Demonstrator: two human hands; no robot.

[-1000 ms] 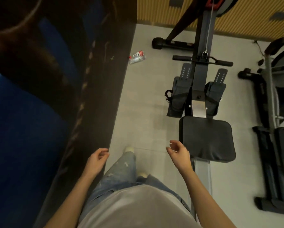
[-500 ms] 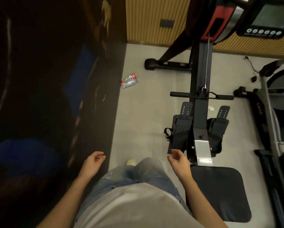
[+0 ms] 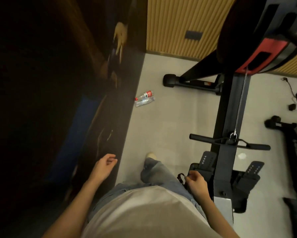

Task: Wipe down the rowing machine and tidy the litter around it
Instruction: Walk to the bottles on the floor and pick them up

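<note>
The rowing machine [image 3: 230, 109] runs lengthwise away from the person, its flywheel end farthest off and its handle [image 3: 228, 141] lying across the rail. Left of the machine, a crushed plastic bottle [image 3: 144, 98] lies on the floor [image 3: 170, 127], crosswise to the rail with its red-labelled end toward the machine. The left hand [image 3: 104, 164] and right hand [image 3: 196, 183] hang loosely curled and hold nothing, the right one just beside the machine's near footrest.

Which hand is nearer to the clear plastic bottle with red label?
Left. The left hand is behind the clear plastic bottle; the right hand is farther right, by the black footrest.
</note>
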